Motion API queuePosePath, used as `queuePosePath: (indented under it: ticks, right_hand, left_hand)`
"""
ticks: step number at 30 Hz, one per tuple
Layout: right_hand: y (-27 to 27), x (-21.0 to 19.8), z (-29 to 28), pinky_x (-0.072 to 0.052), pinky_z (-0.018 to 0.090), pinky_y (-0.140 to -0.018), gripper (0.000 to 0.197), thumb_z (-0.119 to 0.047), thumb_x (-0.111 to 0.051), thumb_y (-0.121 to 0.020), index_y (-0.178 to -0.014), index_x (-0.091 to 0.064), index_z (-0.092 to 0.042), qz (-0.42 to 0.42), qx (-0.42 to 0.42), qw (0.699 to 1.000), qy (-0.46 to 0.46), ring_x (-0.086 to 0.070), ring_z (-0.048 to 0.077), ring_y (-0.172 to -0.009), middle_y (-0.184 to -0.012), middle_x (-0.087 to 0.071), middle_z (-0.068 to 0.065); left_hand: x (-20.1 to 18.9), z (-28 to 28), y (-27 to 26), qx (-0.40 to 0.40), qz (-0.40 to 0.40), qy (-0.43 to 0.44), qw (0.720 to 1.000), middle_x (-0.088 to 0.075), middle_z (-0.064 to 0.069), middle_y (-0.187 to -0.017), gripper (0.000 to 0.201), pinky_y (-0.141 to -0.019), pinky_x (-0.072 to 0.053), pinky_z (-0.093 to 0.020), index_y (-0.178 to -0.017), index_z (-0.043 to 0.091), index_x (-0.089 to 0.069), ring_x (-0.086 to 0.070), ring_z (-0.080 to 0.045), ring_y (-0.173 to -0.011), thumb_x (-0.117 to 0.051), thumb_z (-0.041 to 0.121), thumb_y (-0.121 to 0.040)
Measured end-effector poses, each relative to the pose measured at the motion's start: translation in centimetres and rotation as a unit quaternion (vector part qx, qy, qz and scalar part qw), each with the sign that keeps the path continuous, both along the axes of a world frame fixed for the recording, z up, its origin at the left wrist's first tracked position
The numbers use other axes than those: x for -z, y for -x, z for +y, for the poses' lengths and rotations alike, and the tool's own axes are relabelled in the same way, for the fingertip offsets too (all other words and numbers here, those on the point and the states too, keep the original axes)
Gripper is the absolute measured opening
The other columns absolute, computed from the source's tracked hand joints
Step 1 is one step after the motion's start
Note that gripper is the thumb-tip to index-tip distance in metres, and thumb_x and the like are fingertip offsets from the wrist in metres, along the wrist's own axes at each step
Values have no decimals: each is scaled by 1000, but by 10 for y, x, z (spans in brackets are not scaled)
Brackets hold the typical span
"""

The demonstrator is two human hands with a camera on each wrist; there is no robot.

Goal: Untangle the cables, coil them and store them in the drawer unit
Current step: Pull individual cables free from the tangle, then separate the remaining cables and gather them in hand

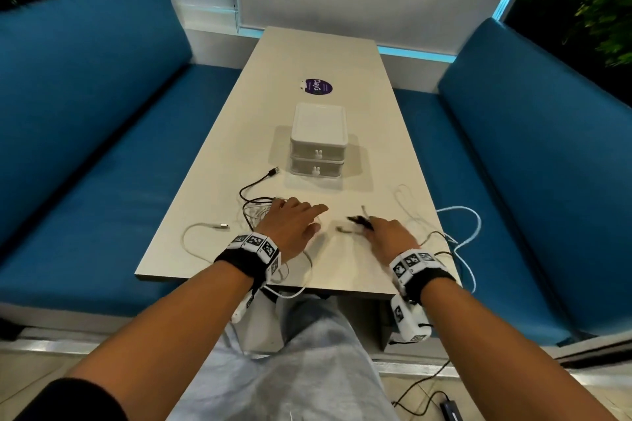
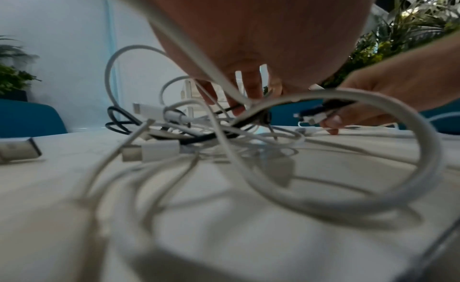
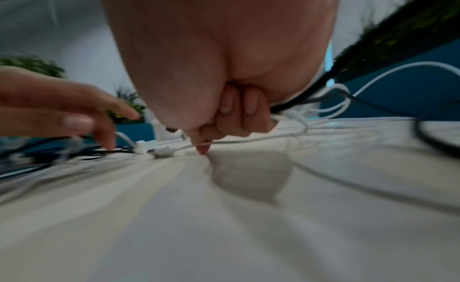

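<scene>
A tangle of white and black cables (image 1: 254, 210) lies on the near part of the pale table (image 1: 321, 58). My left hand (image 1: 294, 219) lies flat over the tangle with straight fingers pressing it down; in the left wrist view the cable knot (image 2: 199, 132) sits under those fingers. My right hand (image 1: 383, 231) has curled fingers gripping a bunch of black and white cable ends (image 1: 357, 220); its fingers (image 3: 239, 117) close on the cables in the right wrist view. The white two-drawer unit (image 1: 318, 140) stands behind, both drawers shut.
A black USB plug (image 1: 273, 171) points toward the drawer unit. White cable loops (image 1: 461, 229) hang over the table's right edge. Another white connector (image 1: 222, 225) lies at the near left. Blue benches (image 1: 85, 120) flank the table. A purple sticker (image 1: 318, 86) lies farther back.
</scene>
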State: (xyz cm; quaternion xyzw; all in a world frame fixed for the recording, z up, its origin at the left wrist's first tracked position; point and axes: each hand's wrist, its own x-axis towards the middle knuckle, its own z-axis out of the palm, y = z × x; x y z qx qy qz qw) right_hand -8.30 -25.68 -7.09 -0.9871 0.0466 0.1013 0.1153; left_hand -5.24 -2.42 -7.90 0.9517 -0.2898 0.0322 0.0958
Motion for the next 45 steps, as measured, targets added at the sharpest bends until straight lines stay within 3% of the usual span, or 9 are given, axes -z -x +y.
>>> queuePosePath:
  ticks: [5,11,15,22,27,30,35,40,45]
  right_hand:
    - [14,-14,-77,-48,43,-82,27,-10,-35,-97,-113,-56,-7,1,163,981,107,-62,37,-105,-113,-63,17]
    - [20,-23,-91,-50,45,-80,28,-28,-36,-101,-107,-54,-6,-56,269,961,37,-58,40,-93,-107,-59,22]
    - [5,-26,-51,-46,39,-71,32,-29,-37,-103,-107,-57,-4,-86,222,969,-65,-53,35,-80,-103,-60,21]
    - [-5,-17,27,-49,36,-82,33,-29,-45,-100,-109,-68,-6,-49,123,974,-183,-62,37,-100,-111,-68,19]
    - [0,-19,62,-48,37,-80,32,-26,-42,-98,-102,-66,-5,-41,54,982,-176,-60,39,-96,-104,-68,19]
    - [-2,-17,79,-45,34,-81,31,-22,-40,-100,-106,-69,-12,-40,22,976,-213,-60,35,-99,-108,-68,13]
    - [-2,-13,99,-35,30,-69,30,-27,-40,-102,-105,-67,-15,-44,-45,971,-231,-54,24,-80,-86,-60,4]
    - [-1,-13,99,-41,33,-67,27,-30,-41,-102,-101,-66,-19,-52,-65,965,-248,-57,25,-74,-75,-61,2]
    - [3,-10,98,-43,35,-76,32,-35,-43,-102,-115,-65,-16,-21,-115,971,-208,-59,28,-85,-92,-67,9]
  left_hand:
    - [-10,16,-9,-8,-19,24,999,-59,6,-127,44,-101,-30,-39,-137,28,-46,-47,-20,-120,-43,16,-95]
    - [-19,28,-16,-40,-41,51,997,-57,2,-126,51,-102,-29,-37,-134,23,-51,-47,-24,-120,-49,2,-87]
    - [-20,33,-16,-70,-58,40,995,-55,-1,-123,51,-99,-30,-38,-133,22,-50,-46,-26,-119,-51,4,-86]
    - [-22,84,-15,-184,-35,-8,982,-52,0,-121,58,-91,-32,-37,-127,20,-47,-47,-24,-111,-50,-4,-74]
    - [-11,133,-9,-273,52,-128,952,-51,-2,-118,37,-96,-30,-43,-120,24,-51,-45,-25,-112,-58,24,-84]
    - [-4,145,-3,-278,91,-137,946,-53,1,-111,26,-97,-28,-45,-112,30,-56,-49,-23,-107,-51,26,-87]
    - [-6,151,0,-246,103,-106,958,-64,1,-100,14,-100,-34,-45,-94,22,-58,-59,-24,-91,-46,15,-93]
    - [-11,144,6,-244,104,-37,964,-64,-9,-100,13,-74,-49,-37,-101,16,-54,-60,-31,-83,-44,26,-100]
    - [-9,140,1,-242,44,-48,968,-62,-5,-105,15,-79,-43,-38,-108,15,-49,-61,-31,-91,-48,28,-99]
